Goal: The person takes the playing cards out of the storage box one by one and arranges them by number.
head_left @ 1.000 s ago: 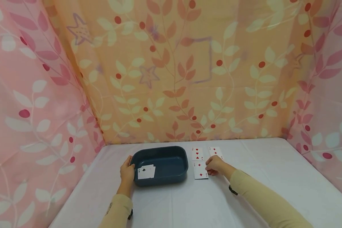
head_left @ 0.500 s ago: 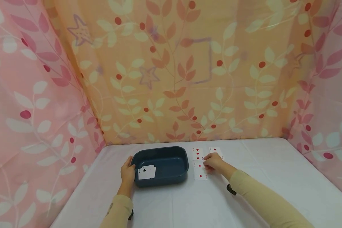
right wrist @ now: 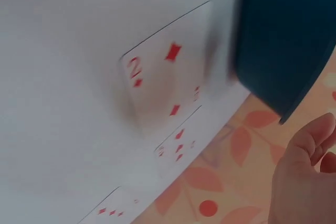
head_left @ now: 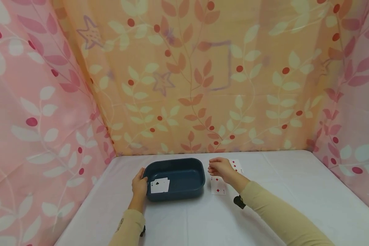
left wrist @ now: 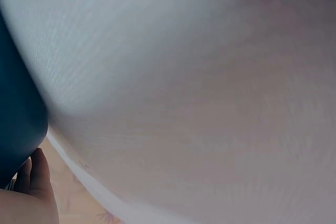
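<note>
"What's the left hand [head_left: 139,186] doing?"

"Gripping the blue tray [head_left: 176,196] by its left rim; overlapping cards [head_left: 160,186] lie in its near left corner, the lower ones mostly covered."

"And the right hand [head_left: 220,168]?"

"Near the table's [head_left: 200,223] far edge, fingers bent (tips hard to make out, so I can't tell whether they hold anything), partly hiding the two of diamonds [head_left: 218,188] and another diamond card [head_left: 237,164]."
</note>
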A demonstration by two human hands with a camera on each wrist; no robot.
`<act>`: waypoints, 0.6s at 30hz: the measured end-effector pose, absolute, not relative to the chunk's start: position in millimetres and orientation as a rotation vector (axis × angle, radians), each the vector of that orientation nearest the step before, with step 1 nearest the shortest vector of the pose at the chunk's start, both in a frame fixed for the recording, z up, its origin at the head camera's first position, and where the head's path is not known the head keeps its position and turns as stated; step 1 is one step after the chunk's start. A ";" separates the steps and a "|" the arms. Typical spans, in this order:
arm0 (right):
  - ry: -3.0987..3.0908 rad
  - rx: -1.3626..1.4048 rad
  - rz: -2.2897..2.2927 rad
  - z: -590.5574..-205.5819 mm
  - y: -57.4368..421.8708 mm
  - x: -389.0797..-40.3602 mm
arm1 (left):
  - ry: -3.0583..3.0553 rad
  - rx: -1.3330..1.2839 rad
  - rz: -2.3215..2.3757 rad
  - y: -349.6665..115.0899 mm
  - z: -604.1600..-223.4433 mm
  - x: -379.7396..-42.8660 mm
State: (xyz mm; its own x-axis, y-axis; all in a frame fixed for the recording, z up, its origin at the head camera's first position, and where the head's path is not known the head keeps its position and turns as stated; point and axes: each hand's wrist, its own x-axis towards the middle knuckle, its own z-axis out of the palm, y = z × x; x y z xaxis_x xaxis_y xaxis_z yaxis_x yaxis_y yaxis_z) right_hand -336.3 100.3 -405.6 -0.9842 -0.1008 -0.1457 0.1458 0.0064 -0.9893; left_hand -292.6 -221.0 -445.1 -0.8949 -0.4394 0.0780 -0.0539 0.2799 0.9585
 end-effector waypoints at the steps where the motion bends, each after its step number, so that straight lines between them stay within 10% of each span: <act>1: 2.087 0.036 -2.113 -404.5 97.6 -335.3 | -2.227 0.447 -1.649 -220.7 -445.4 -292.6; 18: 1.961 -0.150 -2.183 -399.0 58.4 -331.3 | -2.248 0.470 -1.644 -222.7 -446.8 -294.7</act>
